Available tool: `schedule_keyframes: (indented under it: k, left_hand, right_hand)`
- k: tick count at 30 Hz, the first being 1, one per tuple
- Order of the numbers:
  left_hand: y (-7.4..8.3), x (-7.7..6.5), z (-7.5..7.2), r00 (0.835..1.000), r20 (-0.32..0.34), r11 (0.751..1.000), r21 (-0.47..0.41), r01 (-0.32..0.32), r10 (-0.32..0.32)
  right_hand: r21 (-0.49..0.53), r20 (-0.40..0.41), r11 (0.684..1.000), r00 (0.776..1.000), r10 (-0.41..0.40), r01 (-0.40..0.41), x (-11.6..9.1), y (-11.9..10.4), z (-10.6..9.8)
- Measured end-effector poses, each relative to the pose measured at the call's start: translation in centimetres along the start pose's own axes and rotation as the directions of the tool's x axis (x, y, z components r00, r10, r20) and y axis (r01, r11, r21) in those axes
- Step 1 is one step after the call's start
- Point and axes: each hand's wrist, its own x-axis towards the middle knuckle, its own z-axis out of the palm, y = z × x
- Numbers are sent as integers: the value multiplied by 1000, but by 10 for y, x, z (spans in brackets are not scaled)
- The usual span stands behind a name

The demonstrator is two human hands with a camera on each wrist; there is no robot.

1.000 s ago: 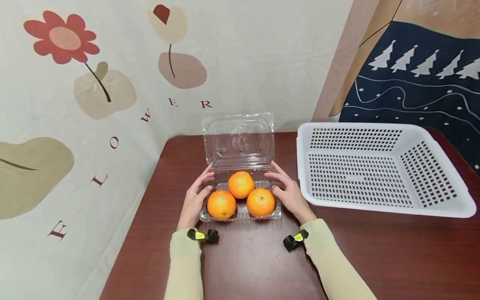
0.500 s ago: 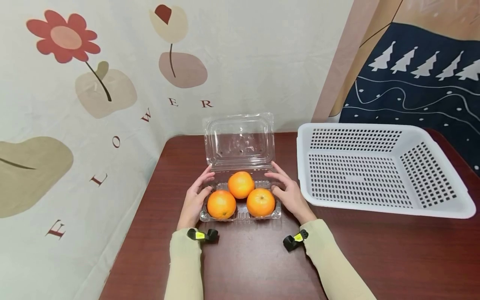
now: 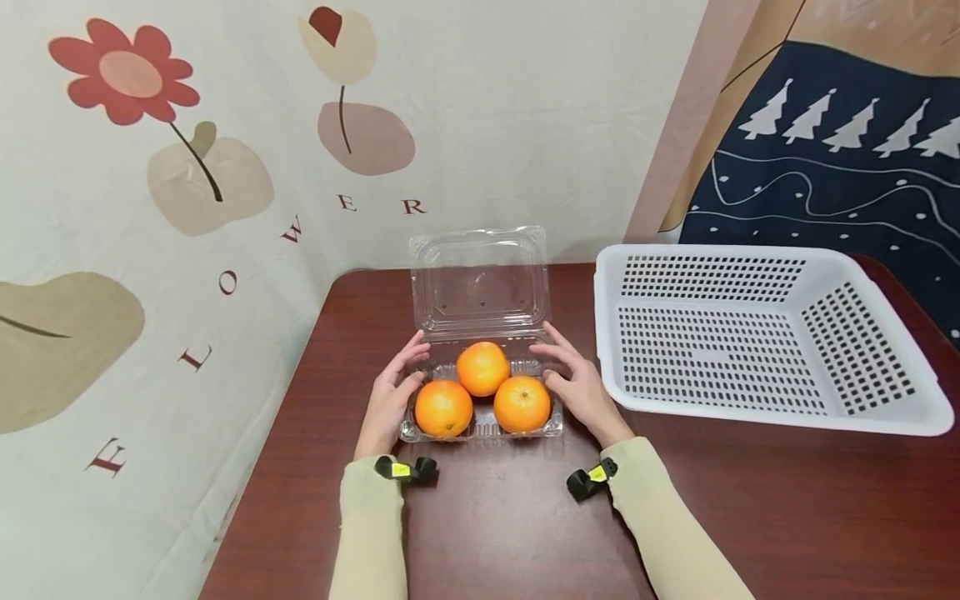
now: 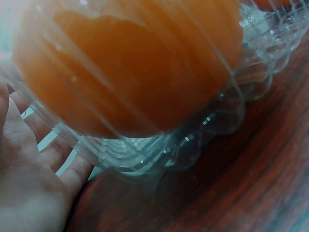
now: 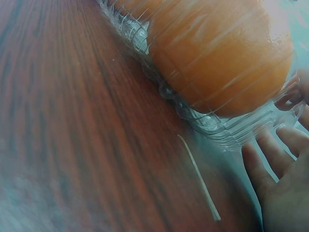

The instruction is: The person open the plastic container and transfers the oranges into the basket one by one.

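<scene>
A clear plastic clamshell box point(image 3: 486, 431) stands on the table with its lid point(image 3: 480, 279) raised at the back. Inside its base lie three oranges: one at the rear point(image 3: 482, 369), one at front left point(image 3: 443, 409) and one at front right point(image 3: 522, 404). My left hand point(image 3: 390, 400) rests along the box's left side, its fingers fairly straight. On the opposite side, my right hand point(image 3: 581, 392) lies the same way, thumb near the rim. Both wrist views show fingers point(image 4: 75, 171) and fingers point(image 5: 273, 152) against the ribbed clear wall, with an orange behind it.
A white perforated plastic basket point(image 3: 720, 412) stands to the right of the box. The dark red-brown wooden table point(image 3: 495, 533) backs onto a wall hanging point(image 3: 525, 125) printed with flowers. A thin pale strip point(image 5: 200, 179) lies on the table in the right wrist view.
The raised lid has swayed very slightly and its reflections have shifted. Both hands, the oranges and the basket have stayed in place.
</scene>
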Motion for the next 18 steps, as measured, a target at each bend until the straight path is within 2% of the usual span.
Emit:
schedule_keyframes:
  k: [10, 18]
  left_hand:
    - [4, -2, 2, 1000, -1, 1000, 5, -6, 6]
    - [-13, 3, -3, 1000, -17, 1000, 18, 8, -8]
  right_hand:
    - [2, 4, 1000, 1000, -9, 9, 0, 0, 0]
    - [1, 2, 1000, 1000, 1, -1, 0, -1, 0]
